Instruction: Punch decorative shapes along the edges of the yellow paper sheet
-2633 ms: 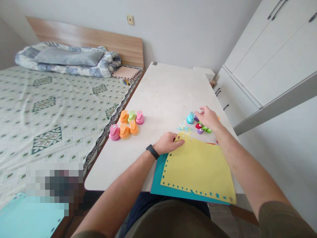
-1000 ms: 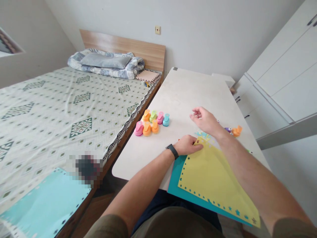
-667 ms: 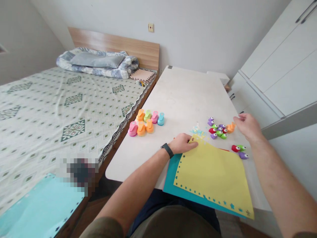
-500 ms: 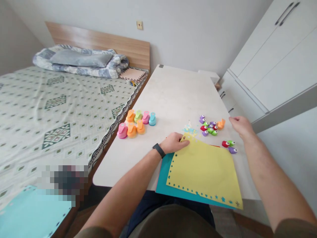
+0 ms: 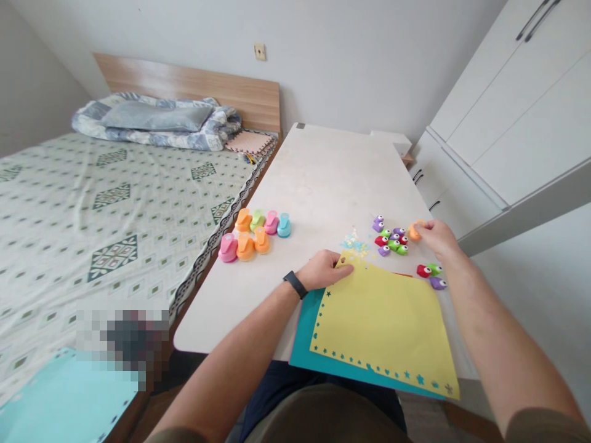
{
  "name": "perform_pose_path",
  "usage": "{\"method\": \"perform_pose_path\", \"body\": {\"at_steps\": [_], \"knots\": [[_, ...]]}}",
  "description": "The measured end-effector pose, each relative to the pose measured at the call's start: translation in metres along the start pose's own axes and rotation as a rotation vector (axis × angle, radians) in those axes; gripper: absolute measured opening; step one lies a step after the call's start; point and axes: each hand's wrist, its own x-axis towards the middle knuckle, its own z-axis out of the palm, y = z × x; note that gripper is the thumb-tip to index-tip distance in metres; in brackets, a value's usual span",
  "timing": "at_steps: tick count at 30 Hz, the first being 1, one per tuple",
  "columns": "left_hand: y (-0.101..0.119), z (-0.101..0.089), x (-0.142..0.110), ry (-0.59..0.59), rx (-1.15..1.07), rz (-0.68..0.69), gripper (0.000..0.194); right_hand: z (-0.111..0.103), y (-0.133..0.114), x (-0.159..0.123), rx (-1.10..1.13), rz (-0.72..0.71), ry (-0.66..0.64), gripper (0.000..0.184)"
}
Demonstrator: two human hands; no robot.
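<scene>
My left hand (image 5: 325, 269), with a black band at the wrist, pinches the upper left corner of a sheet of yellow paper (image 5: 383, 320). Small cut-out shapes run along the sheet's left and lower edges. Beneath it lies teal paper (image 5: 307, 329). My right hand (image 5: 436, 239) has its fingers closed on an orange paper punch (image 5: 414, 232) at the table's right side. Beside that punch sits a cluster of small purple, green and red punches (image 5: 391, 240) with eye-like spots. Several more small punches (image 5: 423, 271) stand nearer to me, by the sheet's upper right corner.
Larger coloured punches (image 5: 246, 245) stand in two rows on the white table (image 5: 323, 178). Tiny paper bits (image 5: 354, 243) lie scattered above the yellow sheet. A bed (image 5: 152, 197) is on the left, with a light blue punched sheet (image 5: 69, 394). White cabinets (image 5: 521, 104) rise on the right.
My right hand has moved left from the table's right edge and taken hold of the orange punch. My left hand stays on the yellow paper's corner.
</scene>
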Motion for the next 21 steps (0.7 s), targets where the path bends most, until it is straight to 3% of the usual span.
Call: {"method": "perform_pose_path", "body": {"at_steps": [4,6,10,13,18,21], "knots": [[-0.001,0.001,0.000,0.010,-0.002,-0.020,0.038,-0.012,-0.022,-0.024,0.129,-0.018,0.266,0.038],[-0.001,0.001,0.000,0.009,-0.002,-0.021,0.039,-0.018,-0.039,-0.039,0.290,-0.064,0.317,0.037],[0.000,0.002,0.000,-0.002,-0.013,-0.017,0.039,-0.025,-0.078,-0.072,0.885,-0.187,0.018,0.044],[0.000,0.002,0.001,-0.011,-0.016,-0.020,0.040,-0.027,-0.098,-0.094,1.153,-0.206,-0.158,0.050],[0.001,0.002,0.001,-0.018,-0.038,-0.025,0.040,-0.014,-0.101,-0.113,1.232,-0.152,-0.490,0.046],[0.001,0.004,0.002,-0.018,-0.065,-0.045,0.041,-0.003,-0.093,-0.117,1.240,-0.151,-0.622,0.048]]}}
